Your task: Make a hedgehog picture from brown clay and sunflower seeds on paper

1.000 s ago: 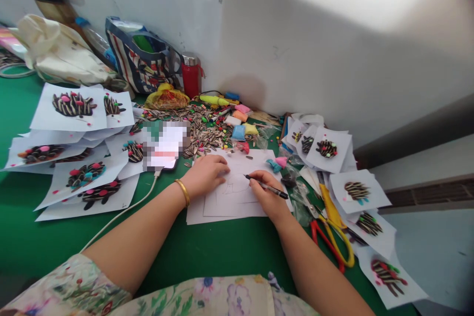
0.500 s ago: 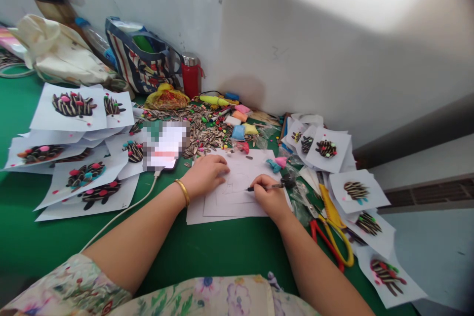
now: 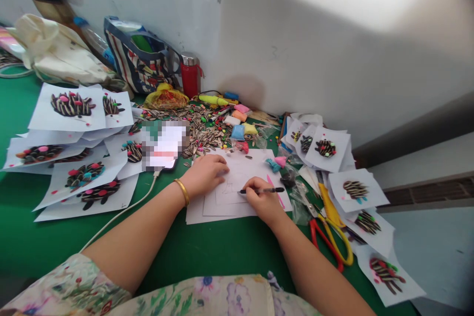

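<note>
A black pen [image 3: 272, 190] is gripped in my right hand [image 3: 263, 201], its tip at a small line drawing on a white sheet of paper [image 3: 231, 211]. My left hand [image 3: 205, 174] rests flat on the left part of the paper, fingers stretched out and holding nothing. Several sheets lie stacked under both hands. Beside my right hand a thin pink strip [image 3: 276, 191] lies on the paper. Blue and pink clay lumps [image 3: 274, 164] sit by the paper's upper right corner.
Loose sunflower seeds [image 3: 207, 133] and clay packets [image 3: 238, 132] lie behind the paper. To the left are a phone [image 3: 168, 145] with a cable and stacked seed-picture cards [image 3: 85, 177]. On the right lie scissors [image 3: 338, 242] and more cards [image 3: 357, 192]. A red flask [image 3: 190, 76] stands by the wall.
My right hand has moved slightly left and down with the pen, the tip shifting left to the drawing. The pink strip beside it has come into view. My left hand stays in place.
</note>
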The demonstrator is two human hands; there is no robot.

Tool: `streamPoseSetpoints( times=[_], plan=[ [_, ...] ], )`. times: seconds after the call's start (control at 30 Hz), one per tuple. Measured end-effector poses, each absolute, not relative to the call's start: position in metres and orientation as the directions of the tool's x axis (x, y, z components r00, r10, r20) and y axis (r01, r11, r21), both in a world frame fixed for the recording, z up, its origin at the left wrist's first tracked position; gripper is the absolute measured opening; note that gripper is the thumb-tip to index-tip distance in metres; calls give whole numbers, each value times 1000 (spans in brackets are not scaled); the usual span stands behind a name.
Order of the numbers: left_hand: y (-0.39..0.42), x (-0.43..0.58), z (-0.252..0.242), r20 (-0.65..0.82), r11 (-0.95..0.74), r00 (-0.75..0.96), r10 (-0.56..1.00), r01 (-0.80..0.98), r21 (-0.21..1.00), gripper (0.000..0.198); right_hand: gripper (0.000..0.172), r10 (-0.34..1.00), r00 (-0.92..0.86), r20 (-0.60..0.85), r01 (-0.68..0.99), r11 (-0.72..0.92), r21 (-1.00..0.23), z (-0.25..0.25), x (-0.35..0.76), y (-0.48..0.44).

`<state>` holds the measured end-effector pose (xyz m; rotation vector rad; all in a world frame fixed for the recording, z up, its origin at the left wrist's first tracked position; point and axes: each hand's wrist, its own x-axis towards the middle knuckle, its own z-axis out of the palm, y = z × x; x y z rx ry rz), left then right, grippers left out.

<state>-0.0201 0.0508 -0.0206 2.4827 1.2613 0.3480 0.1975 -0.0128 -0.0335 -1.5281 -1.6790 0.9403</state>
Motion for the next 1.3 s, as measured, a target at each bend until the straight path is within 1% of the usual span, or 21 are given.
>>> streamPoseSetpoints(
  times=[0.73,1.07,1.3],
  plan=[
    [51,-20,-22,78,-559,580,811,727,399,28,13,994,-113,4,550,66,-832,-31,197,-14],
    [51,-21,-21,74,-559,582,810,726,401,28,14,996,-88,-10,567,41,-823,-33,198,-13],
    [51,-20,-22,77,-560,581,810,728,395,28,13,996,-89,12,563,60,-824,-34,199,-12]
  ],
)
